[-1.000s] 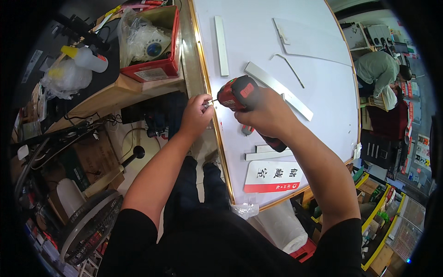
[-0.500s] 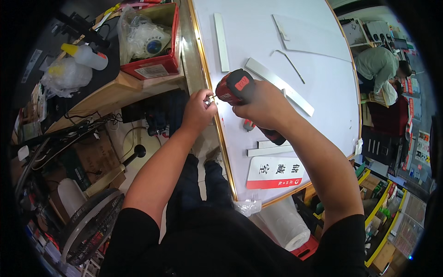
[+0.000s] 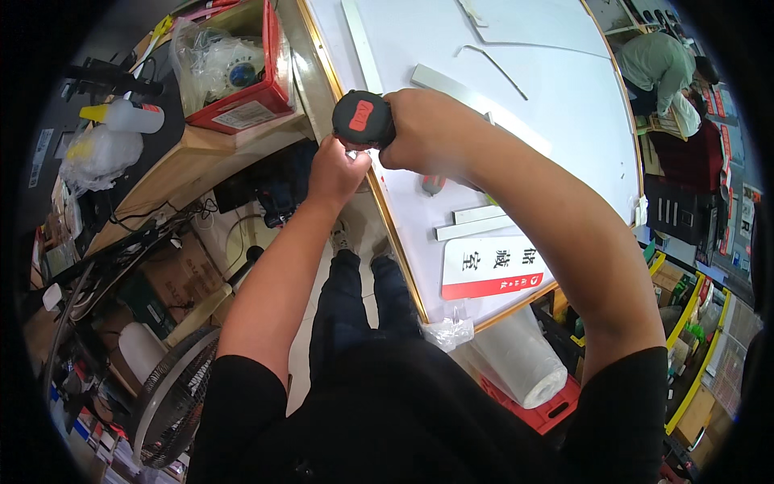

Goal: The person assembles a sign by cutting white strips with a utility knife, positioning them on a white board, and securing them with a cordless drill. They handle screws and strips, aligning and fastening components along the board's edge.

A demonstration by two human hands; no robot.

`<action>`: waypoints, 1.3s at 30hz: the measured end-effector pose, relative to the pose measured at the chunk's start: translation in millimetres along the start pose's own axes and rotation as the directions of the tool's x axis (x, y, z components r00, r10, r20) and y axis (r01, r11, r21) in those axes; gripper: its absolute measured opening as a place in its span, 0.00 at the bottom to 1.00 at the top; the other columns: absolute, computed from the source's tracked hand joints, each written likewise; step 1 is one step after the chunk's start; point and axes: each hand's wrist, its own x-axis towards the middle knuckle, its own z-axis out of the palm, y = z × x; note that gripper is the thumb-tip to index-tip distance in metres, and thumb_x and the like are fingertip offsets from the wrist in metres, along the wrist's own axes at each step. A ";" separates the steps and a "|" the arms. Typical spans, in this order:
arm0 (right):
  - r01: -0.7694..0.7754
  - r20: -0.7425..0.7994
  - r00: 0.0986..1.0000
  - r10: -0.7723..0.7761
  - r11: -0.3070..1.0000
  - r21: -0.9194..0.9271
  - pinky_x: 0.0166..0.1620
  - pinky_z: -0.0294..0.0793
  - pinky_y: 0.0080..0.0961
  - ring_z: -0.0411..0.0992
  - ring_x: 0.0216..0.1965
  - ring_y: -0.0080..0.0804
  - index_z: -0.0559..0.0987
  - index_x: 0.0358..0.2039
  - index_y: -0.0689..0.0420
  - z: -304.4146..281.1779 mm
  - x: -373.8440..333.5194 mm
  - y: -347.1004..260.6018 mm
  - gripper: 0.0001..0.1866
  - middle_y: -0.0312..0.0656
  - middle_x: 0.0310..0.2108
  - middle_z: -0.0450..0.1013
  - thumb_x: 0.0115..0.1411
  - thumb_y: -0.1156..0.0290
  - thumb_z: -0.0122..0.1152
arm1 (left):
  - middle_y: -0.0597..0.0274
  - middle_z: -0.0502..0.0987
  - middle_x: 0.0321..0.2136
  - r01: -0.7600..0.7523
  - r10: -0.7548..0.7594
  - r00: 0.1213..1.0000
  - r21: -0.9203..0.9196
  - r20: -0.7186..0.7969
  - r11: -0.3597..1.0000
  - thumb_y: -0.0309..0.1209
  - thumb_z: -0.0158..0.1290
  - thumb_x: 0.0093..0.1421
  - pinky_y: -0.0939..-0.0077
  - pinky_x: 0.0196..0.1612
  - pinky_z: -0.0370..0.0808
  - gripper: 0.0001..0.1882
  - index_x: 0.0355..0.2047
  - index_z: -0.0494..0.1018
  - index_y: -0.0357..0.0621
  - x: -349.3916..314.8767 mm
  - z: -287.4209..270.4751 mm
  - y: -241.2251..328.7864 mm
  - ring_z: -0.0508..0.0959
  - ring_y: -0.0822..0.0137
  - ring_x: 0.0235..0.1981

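Observation:
A black and red cordless drill (image 3: 361, 119) is gripped in my right hand (image 3: 419, 129); its dark battery base faces up at me and hides the drill's tip. Right below it, at the gold-edged border of the white table (image 3: 564, 113), my left hand (image 3: 332, 171) is closed, thumb and fingers pinched around a small shiny metal piece (image 3: 352, 153). Most of that piece is covered by the fingers and the drill. Silver metal bars (image 3: 360, 44) and a thin bent rod (image 3: 500, 68) lie on the tabletop beyond my hands.
A white and red sign plate (image 3: 492, 270) lies at the table's near end. On the left are a red box (image 3: 278, 81) of bagged things, a yellow-capped bottle (image 3: 133, 117) and a fan (image 3: 173, 403). Another person (image 3: 657, 68) bends over at the far right.
My right hand has brought the drill left and over my left hand, tilting it so its base faces up. The whole view has shifted a little.

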 end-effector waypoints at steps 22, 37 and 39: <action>-0.029 -0.003 1.000 0.030 0.996 0.087 0.29 0.82 0.35 0.80 0.22 0.42 0.79 0.39 0.64 -0.4 -5.8 2.1 0.18 0.51 0.25 0.79 0.48 0.70 0.67 | 0.44 0.78 0.40 -0.047 0.047 0.999 0.003 -0.027 0.999 0.32 0.57 0.53 0.54 0.46 0.76 0.17 0.44 0.74 0.42 0.8 -1.5 6.0 0.78 0.41 0.42; -0.012 -0.006 1.000 0.012 0.996 0.093 0.29 0.82 0.35 0.80 0.24 0.44 0.79 0.40 0.64 1.2 -3.0 8.0 0.19 0.52 0.26 0.79 0.47 0.70 0.67 | 0.45 0.78 0.40 -0.099 0.101 0.994 0.047 -0.042 0.994 0.32 0.57 0.53 0.55 0.47 0.76 0.18 0.45 0.74 0.42 1.7 0.0 3.3 0.78 0.42 0.44; -0.018 0.002 1.000 0.018 0.995 0.103 0.30 0.82 0.35 0.80 0.24 0.44 0.79 0.40 0.64 1.1 -2.5 9.2 0.19 0.52 0.26 0.79 0.47 0.70 0.67 | 0.45 0.78 0.40 -0.073 0.074 0.996 0.040 -0.039 0.997 0.32 0.57 0.53 0.55 0.47 0.76 0.18 0.45 0.74 0.42 1.2 0.0 4.2 0.78 0.43 0.43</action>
